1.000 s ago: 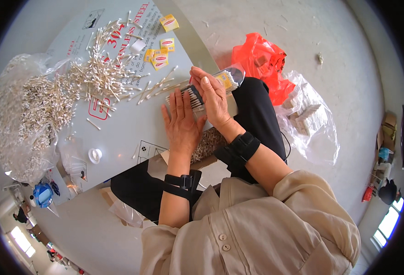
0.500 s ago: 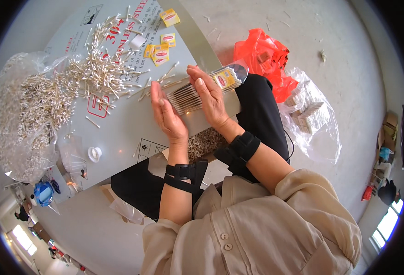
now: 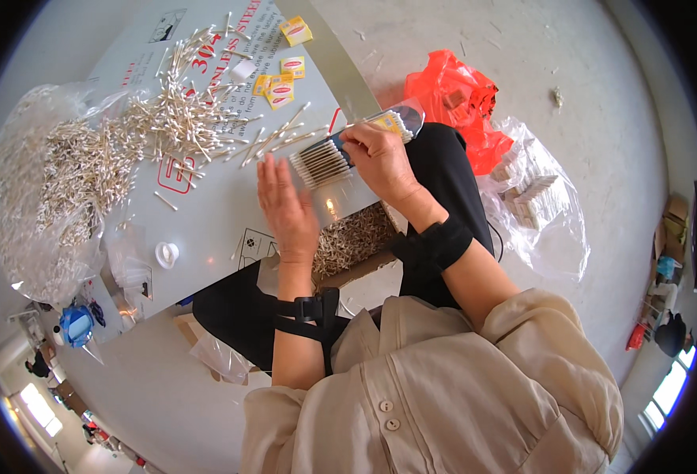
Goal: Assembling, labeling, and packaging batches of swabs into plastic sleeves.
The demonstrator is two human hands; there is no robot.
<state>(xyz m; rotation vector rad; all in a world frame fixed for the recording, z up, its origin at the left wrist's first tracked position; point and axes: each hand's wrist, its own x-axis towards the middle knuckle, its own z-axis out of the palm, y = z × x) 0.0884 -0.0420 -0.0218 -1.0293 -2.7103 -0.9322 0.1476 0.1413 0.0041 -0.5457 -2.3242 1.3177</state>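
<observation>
Holding a clear pack point(image 3: 356, 146) of swabs point(image 3: 322, 163), you are keeping it just above the bench point(image 3: 214, 213). Your right hand point(image 3: 380, 162) is closing its grip on the top of the pack, so the swabs are staying in a neat row. Your left hand point(image 3: 285, 209) is staying flat and open, holding nothing, with its fingers by the pack's near end as if to push the swabs in. The pack's long side is running from lower left to upper right, and its yellow end point(image 3: 392, 122) is pointing away from you. Loose swabs are lying in a pile point(image 3: 182, 118) nearby.
</observation>
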